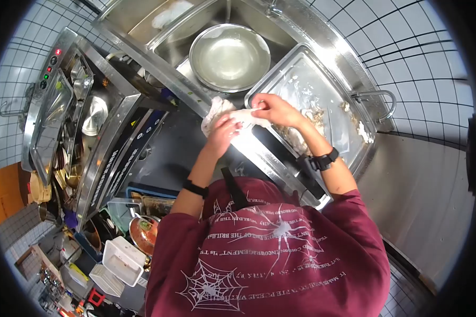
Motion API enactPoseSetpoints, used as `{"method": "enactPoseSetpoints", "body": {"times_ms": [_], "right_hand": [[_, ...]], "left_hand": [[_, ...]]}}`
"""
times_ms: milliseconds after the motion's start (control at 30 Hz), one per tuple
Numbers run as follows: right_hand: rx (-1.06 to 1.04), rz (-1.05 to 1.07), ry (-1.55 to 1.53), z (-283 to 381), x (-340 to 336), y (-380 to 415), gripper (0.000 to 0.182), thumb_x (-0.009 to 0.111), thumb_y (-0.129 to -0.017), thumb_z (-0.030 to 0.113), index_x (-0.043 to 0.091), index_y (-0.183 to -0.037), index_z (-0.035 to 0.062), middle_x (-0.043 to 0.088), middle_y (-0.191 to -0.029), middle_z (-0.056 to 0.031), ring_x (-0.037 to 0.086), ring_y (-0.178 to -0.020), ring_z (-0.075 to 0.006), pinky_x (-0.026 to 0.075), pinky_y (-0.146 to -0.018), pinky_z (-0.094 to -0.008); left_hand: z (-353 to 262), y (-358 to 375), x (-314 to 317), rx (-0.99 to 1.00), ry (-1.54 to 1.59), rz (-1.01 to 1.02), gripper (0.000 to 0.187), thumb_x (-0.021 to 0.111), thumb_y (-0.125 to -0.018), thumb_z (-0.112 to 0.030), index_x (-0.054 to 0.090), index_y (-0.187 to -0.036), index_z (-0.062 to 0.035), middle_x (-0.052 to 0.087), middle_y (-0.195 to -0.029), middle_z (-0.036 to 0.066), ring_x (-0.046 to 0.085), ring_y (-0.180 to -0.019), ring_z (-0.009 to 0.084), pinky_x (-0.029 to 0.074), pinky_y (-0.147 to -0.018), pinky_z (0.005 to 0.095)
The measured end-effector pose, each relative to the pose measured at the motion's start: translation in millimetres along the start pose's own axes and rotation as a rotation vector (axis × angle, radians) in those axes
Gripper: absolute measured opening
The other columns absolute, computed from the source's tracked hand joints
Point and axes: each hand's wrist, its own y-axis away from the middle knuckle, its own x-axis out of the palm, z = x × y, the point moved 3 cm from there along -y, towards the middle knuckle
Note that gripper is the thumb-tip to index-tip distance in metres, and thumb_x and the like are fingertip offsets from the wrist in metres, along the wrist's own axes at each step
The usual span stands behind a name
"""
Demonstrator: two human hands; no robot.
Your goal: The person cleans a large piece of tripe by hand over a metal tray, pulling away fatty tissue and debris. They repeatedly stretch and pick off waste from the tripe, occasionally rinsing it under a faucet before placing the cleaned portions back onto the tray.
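Observation:
Over the front edge of the sink, both of my hands hold a pale, soft, floppy whitish piece (246, 117); I cannot tell what kind of thing it is. My left hand (222, 136) has its fingers wrapped over the bunched end. With pinched fingers, my right hand (276, 110) grips the stretched end. Just beyond them, a round steel bowl (230, 83) of cloudy liquid sits in the sink. A rectangular metal tray (330, 79) to the right contains white and brownish wet scraps (309, 119), partly hidden behind my right forearm.
The steel sink rim (182, 91) runs diagonally before me. A curved metal pipe (388, 100) stands by the tray's right side. At left is a steel appliance (119, 95) with trays and pans on it. White plastic bins (122, 260) and a pan of red food (143, 234) are at lower left.

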Motion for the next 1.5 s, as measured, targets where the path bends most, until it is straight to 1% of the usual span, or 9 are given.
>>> {"method": "enactPoseSetpoints", "body": {"times_ms": [267, 367, 533, 967, 1200, 1300, 1333, 1400, 1500], "right_hand": [[0.088, -0.084, 0.0, -50.1, 69.1, -44.5, 0.019, 0.065, -0.083, 0.015, 0.057, -0.097, 0.0042, 0.06, -0.069, -0.0038, 0.057, -0.064, -0.0154, 0.045, -0.06, -0.0323], [0.072, -0.245, 0.518, -51.5, 82.8, -32.4, 0.025, 0.062, -0.079, 0.016, 0.054, -0.102, 0.0099, 0.063, -0.083, -0.0106, 0.063, -0.078, -0.0308, 0.049, -0.068, -0.0418], [0.103, -0.217, 0.497, -39.4, 73.7, 16.1, 0.023, 0.059, -0.081, 0.015, 0.059, -0.103, 0.0088, 0.064, -0.089, -0.01, 0.064, -0.084, -0.0296, 0.049, -0.072, -0.0413], [0.562, -0.948, 0.51, -132.2, -18.7, 214.2, 0.069, 0.067, -0.077, 0.031, 0.041, -0.138, 0.0131, 0.044, -0.132, -0.0212, 0.049, -0.117, -0.0393, 0.045, -0.094, -0.0439], [0.621, -0.872, 0.269, -168.0, -46.1, 179.4, 0.073, 0.058, -0.081, 0.052, 0.036, -0.142, 0.0178, 0.051, -0.126, -0.0215, 0.055, -0.112, -0.0381, 0.048, -0.086, -0.0464], [0.613, -0.719, 0.276, -161.9, -56.4, 157.8, 0.075, 0.055, -0.082, 0.056, 0.034, -0.143, 0.0182, 0.052, -0.128, -0.0225, 0.057, -0.111, -0.0395, 0.047, -0.09, -0.0445], [0.588, -0.712, 0.305, -166.3, -56.0, 147.7, 0.073, 0.054, -0.083, 0.057, 0.036, -0.142, 0.0186, 0.054, -0.128, -0.0221, 0.057, -0.111, -0.0391, 0.047, -0.09, -0.0442], [0.544, -0.679, 0.273, -170.1, -51.8, 133.0, 0.069, 0.053, -0.083, 0.058, 0.042, -0.139, 0.0178, 0.056, -0.126, -0.0206, 0.058, -0.11, -0.0378, 0.048, -0.091, -0.0438], [0.473, -0.672, 0.062, -176.9, -46.2, 113.4, 0.061, 0.053, -0.085, 0.053, 0.05, -0.132, 0.0136, 0.06, -0.119, -0.0198, 0.059, -0.107, -0.0368, 0.047, -0.09, -0.0439]], "left_hand": [[-43.7, 15.9, -68.4, 0.226, -0.778, -0.429, 0.017, 0.059, -0.088, -0.017, 0.06, -0.098, -0.0034, 0.064, -0.079, 0.004, 0.063, -0.071, 0.0164, 0.049, -0.065, 0.0272], [-46.4, 19.0, -71.0, 0.221, -1.463, -0.592, 0.027, 0.061, -0.085, -0.025, 0.058, -0.103, -0.0055, 0.066, -0.083, 0.007, 0.064, -0.077, 0.0263, 0.05, -0.07, 0.035], [-44.5, 25.6, -69.3, 0.22, -1.716, -0.793, 0.045, 0.065, -0.081, -0.024, 0.05, -0.121, -0.0084, 0.062, -0.103, 0.011, 0.062, -0.087, 0.027, 0.048, -0.076, 0.0368], [37.8, -30.6, 113.8, 0.507, -1.733, 0.104, 0.021, 0.061, -0.08, -0.014, 0.058, -0.097, -0.0029, 0.059, -0.09, 0.015, 0.059, -0.08, 0.0336, 0.049, -0.074, 0.0429], [93.1, -113.1, 123.5, -0.176, -2.098, 0.095, 0.058, 0.051, -0.087, -0.044, 0.05, -0.12, 0.0036, 0.06, -0.111, 0.028, 0.06, -0.101, 0.0435, 0.049, -0.085, 0.0485], [121.8, -160.3, 82.7, -0.206, -2.331, 0.617, 0.061, 0.038, -0.093, -0.056, 0.043, -0.134, -0.0114, 0.046, -0.135, 0.024, 0.06, -0.101, 0.0443, 0.05, -0.082, 0.0499], [118.1, -151.2, 104.0, -0.213, -2.336, 0.63, 0.061, 0.038, -0.093, -0.056, 0.043, -0.134, -0.0114, 0.046, -0.135, 0.024, 0.06, -0.101, 0.0443, 0.05, -0.082, 0.0499], [116.6, -132.5, 126.9, -0.628, -1.069, 0.038, 0.067, 0.034, -0.093, -0.061, 0.039, -0.137, -0.0112, 0.048, -0.135, 0.019, 0.061, -0.104, 0.0377, 0.051, -0.083, 0.0486], [130.4, -143.5, 115.2, -0.702, -0.898, 0.082, 0.07, 0.034, -0.093, -0.063, 0.036, -0.14, -0.0108, 0.051, -0.132, 0.013, 0.056, -0.114, 0.0302, 0.05, -0.087, 0.047]]}}
